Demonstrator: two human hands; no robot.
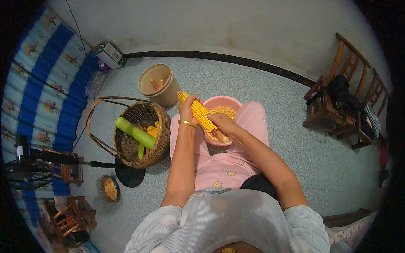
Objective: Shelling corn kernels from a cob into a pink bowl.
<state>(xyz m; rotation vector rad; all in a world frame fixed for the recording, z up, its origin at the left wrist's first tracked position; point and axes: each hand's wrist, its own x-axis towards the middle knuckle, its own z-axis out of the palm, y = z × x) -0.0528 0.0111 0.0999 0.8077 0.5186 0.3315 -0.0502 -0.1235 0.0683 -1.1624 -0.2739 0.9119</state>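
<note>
My left hand (187, 110), with a gold-coloured bangle at the wrist, grips the upper part of a dried yellow corn cob (200, 114). The lower end of the cob shows bare, reddish core where kernels are off. My right hand (225, 124) is closed around that lower part, its thumb against the kernels. Beneath both hands a pink plastic basin (218, 100) stands between my knees, with loose corn kernels (225, 110) in it.
At the left is a wicker basket (163, 132) holding a long green gourd (134, 132) and corn cobs (153, 130). Behind it stands a beige bucket (167, 93) with stripped cobs (154, 84). A standing fan (28, 170), a bowl of grain (110, 189) and wooden chairs (329, 107) are farther out.
</note>
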